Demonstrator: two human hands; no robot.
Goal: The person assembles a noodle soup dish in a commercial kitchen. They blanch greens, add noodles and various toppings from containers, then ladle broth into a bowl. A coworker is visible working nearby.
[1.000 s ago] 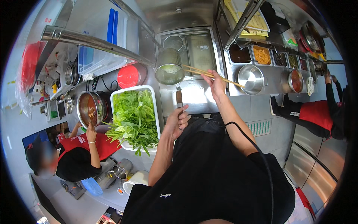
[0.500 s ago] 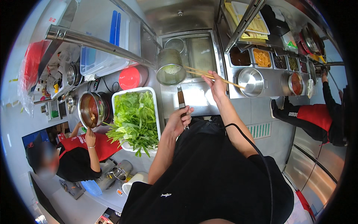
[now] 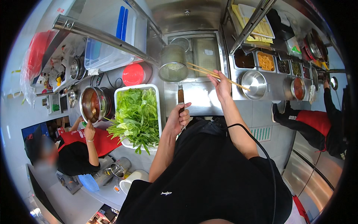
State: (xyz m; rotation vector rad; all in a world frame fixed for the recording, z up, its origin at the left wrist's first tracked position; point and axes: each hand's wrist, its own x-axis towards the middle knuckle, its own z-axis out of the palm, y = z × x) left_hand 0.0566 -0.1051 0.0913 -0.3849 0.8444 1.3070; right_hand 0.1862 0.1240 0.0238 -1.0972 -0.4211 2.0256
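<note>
My left hand (image 3: pixel 178 118) is closed round the brown handle (image 3: pixel 181 96) of a deep mesh noodle strainer (image 3: pixel 173 56). The strainer is tilted, its mouth turned partly toward me, at the near edge of the cooker's basin (image 3: pixel 207 56). Pale food (image 3: pixel 173 67), too small to tell its kind, lies inside. A pair of long wooden chopsticks (image 3: pixel 203 70) is gripped in my right hand (image 3: pixel 222 86). Their tips point at the strainer's mouth; whether they touch the food I cannot tell. Their back ends reach over an open steel pot (image 3: pixel 256 81).
Leafy greens (image 3: pixel 136 112) fill a white basket (image 3: pixel 159 112) at my left, near a red-lidded tub (image 3: pixel 133 75). Topping containers (image 3: pixel 266 61) line the right counter. Shelf rails (image 3: pixel 100 40) cross above. One co-worker (image 3: pixel 80 156) holds a pot at left; another (image 3: pixel 317 119) stands at right.
The whole view has shifted slightly right and down. Both my hands keep their grips, with the chopstick tips still by the strainer's mouth. A ladle now shows by the right co-worker's hand.
</note>
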